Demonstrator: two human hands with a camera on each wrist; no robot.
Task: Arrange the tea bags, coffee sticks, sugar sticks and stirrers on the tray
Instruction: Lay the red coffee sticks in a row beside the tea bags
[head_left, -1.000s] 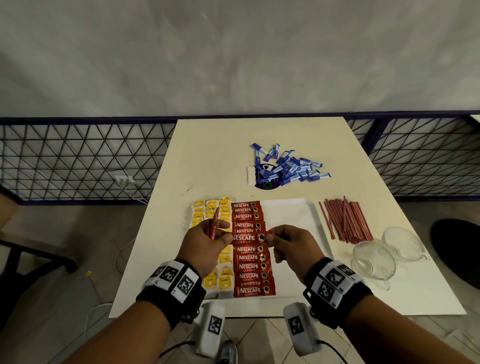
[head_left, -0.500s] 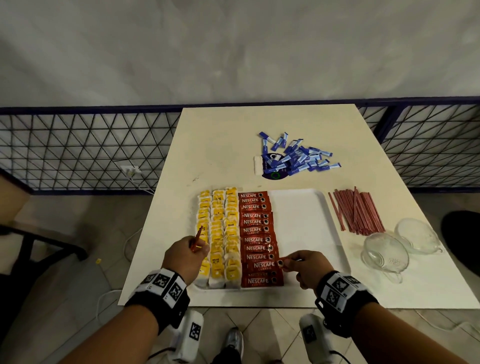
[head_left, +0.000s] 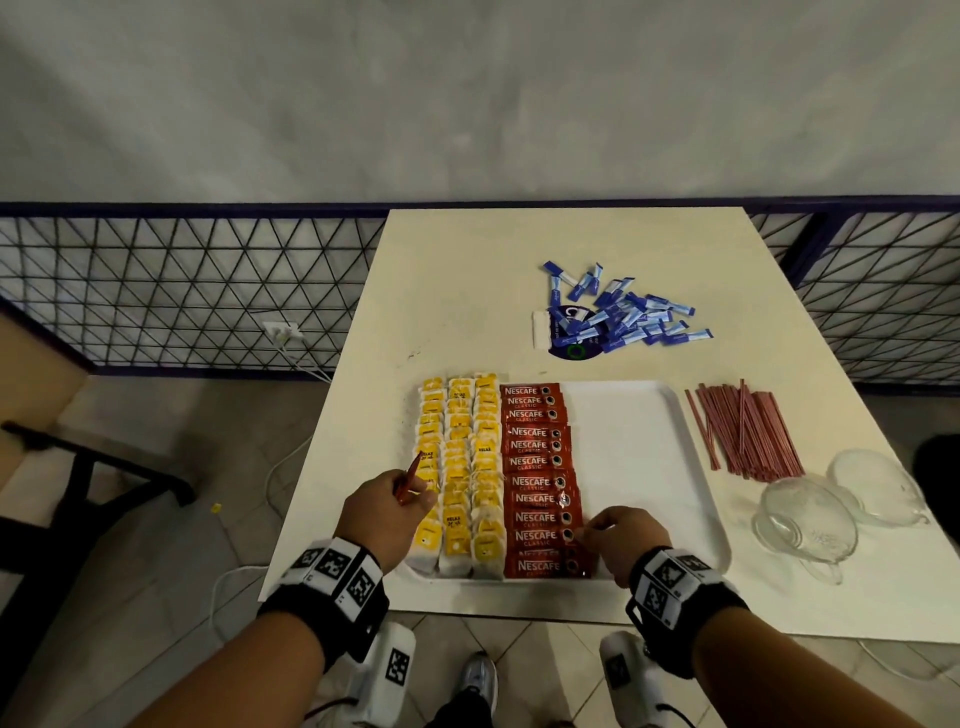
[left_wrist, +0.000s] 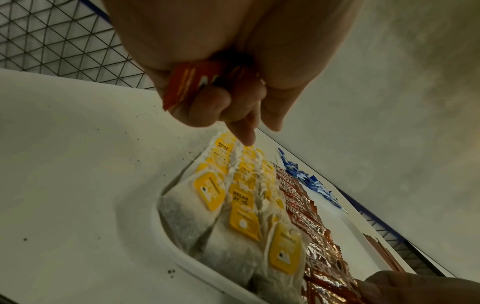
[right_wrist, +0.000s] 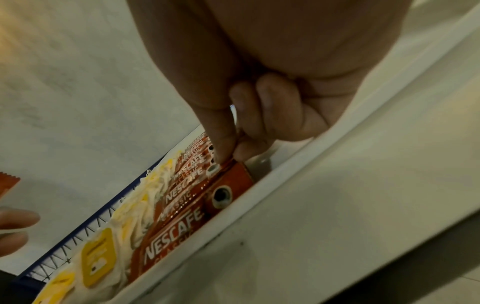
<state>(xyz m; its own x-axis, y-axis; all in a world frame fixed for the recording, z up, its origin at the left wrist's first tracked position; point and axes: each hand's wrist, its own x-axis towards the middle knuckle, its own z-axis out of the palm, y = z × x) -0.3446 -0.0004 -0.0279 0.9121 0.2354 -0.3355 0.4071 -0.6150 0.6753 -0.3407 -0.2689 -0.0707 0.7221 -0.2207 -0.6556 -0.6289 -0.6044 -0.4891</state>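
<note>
Both my hands are working at the near end of the tray: my right hand is pinching the end of a coffee stick lying in the red column, thumb and fingertip closed on it, while my left hand is gripping spare coffee sticks over the tea bags. Sugar sticks and stirrers are lying on the desk beyond and right of the tray.
</note>
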